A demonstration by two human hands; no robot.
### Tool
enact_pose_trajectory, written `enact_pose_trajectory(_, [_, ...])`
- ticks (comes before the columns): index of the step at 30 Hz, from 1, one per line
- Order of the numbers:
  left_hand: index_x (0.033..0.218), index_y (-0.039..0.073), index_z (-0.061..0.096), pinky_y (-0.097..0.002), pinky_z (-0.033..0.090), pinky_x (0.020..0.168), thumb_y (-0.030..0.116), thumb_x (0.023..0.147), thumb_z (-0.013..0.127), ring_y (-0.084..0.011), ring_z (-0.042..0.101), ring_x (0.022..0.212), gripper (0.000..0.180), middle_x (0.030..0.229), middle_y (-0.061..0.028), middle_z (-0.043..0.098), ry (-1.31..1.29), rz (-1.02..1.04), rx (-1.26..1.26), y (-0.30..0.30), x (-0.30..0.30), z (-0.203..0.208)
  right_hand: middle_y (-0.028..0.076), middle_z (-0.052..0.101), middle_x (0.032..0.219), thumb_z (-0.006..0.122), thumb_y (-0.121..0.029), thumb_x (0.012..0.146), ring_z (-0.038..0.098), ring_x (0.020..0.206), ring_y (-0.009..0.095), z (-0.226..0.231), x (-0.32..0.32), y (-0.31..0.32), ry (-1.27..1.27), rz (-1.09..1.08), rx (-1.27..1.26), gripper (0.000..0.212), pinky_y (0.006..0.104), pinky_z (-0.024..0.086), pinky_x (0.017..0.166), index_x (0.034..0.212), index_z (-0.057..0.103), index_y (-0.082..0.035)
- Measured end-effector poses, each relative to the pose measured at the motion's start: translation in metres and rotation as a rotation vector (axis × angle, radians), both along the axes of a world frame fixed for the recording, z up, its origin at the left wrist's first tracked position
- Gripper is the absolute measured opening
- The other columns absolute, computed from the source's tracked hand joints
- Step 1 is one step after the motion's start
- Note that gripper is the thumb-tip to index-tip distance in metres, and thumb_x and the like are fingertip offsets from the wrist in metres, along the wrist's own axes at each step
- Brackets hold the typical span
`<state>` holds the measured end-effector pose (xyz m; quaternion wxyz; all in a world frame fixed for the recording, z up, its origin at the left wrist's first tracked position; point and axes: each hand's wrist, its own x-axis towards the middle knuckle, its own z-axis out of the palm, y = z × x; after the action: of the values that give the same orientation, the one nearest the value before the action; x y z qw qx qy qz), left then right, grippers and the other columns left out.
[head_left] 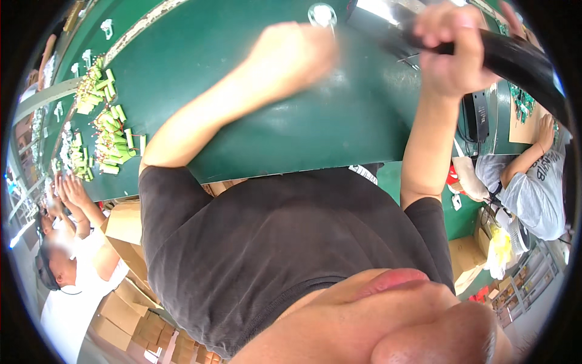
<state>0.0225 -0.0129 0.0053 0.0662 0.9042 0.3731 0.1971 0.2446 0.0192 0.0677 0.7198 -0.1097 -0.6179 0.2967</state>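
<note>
My right hand point(453, 51) is closed around a thick, curved black tube point(521, 60) that runs off toward the right rim. My left hand point(297, 53) is raised over the green table point(303, 133), smeared by motion, and its fingers cannot be made out. Just beyond it sits a small round whitish object point(322, 15), washed out by glare. Between the hands, near the far edge, lies a thin dark tool-like piece point(409, 62), too blurred to name.
Bunches of green cylindrical cells point(112, 139) with thin wires lie at the table's left. A black box-shaped device point(477, 115) and green circuit boards point(522, 104) are on the right. Co-workers sit at both sides, one in a grey shirt point(533, 188). Cardboard boxes point(124, 303) stand behind on the left.
</note>
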Motion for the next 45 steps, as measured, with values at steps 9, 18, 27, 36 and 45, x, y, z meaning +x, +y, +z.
enact_pose_trajectory(9, [0.098, 0.012, 0.073, -0.0353, 0.058, 0.073, 0.026, 0.076, 0.087, -0.0244, 0.065, 0.096, 0.030, 0.110, -0.0060, 0.062, -0.287, -0.077, 0.029, -0.022, -0.002, -0.007, 0.000, 0.043, 0.062, 0.054, 0.000, 0.097, 0.047, 0.049, 0.012, 0.012, -0.014, 0.013, -0.168, -0.255, -0.173, 0.042, 0.0283, 0.044, 0.049, 0.138, 0.043, -0.002])
enact_pose_trajectory(18, [0.098, 0.002, 0.076, -0.0418, 0.048, 0.108, 0.026, 0.075, 0.084, -0.0391, 0.054, 0.132, 0.034, 0.145, -0.0250, 0.050, -0.255, -0.198, -0.086, -0.011, -0.014, -0.008, 0.002, 0.046, 0.064, 0.056, -0.001, 0.098, 0.043, 0.045, 0.012, -0.036, -0.028, 0.002, -0.030, 0.276, -0.242, 0.053, 0.0274, 0.043, 0.045, 0.146, 0.034, -0.003])
enact_pose_trajectory(27, [0.096, 0.001, 0.077, -0.0398, 0.049, 0.107, 0.026, 0.078, 0.082, -0.0372, 0.056, 0.129, 0.031, 0.142, -0.0254, 0.053, -0.291, -0.194, -0.115, -0.012, -0.012, -0.009, 0.003, 0.048, 0.063, 0.058, 0.003, 0.097, 0.044, 0.045, 0.013, -0.043, -0.040, -0.009, -0.091, 0.373, -0.295, 0.055, 0.0284, 0.043, 0.047, 0.143, 0.030, -0.002])
enact_pose_trajectory(36, [0.099, 0.002, 0.077, -0.0420, 0.049, 0.107, 0.027, 0.081, 0.080, -0.0388, 0.055, 0.129, 0.031, 0.140, -0.0264, 0.053, -0.290, -0.181, -0.105, -0.013, -0.012, -0.012, 0.002, 0.048, 0.063, 0.057, 0.006, 0.093, 0.046, 0.047, 0.013, -0.061, -0.042, -0.009, -0.135, 0.263, -0.222, 0.050, 0.0264, 0.041, 0.048, 0.135, 0.031, -0.001])
enact_pose_trajectory(45, [0.100, 0.002, 0.076, -0.0426, 0.047, 0.108, 0.026, 0.081, 0.080, -0.0395, 0.055, 0.128, 0.031, 0.139, -0.0263, 0.053, -0.312, -0.181, -0.090, -0.013, -0.009, -0.013, 0.002, 0.049, 0.064, 0.060, 0.004, 0.094, 0.047, 0.048, 0.012, -0.040, -0.046, -0.015, -0.058, 0.238, -0.332, 0.055, 0.0264, 0.042, 0.048, 0.140, 0.031, -0.001])
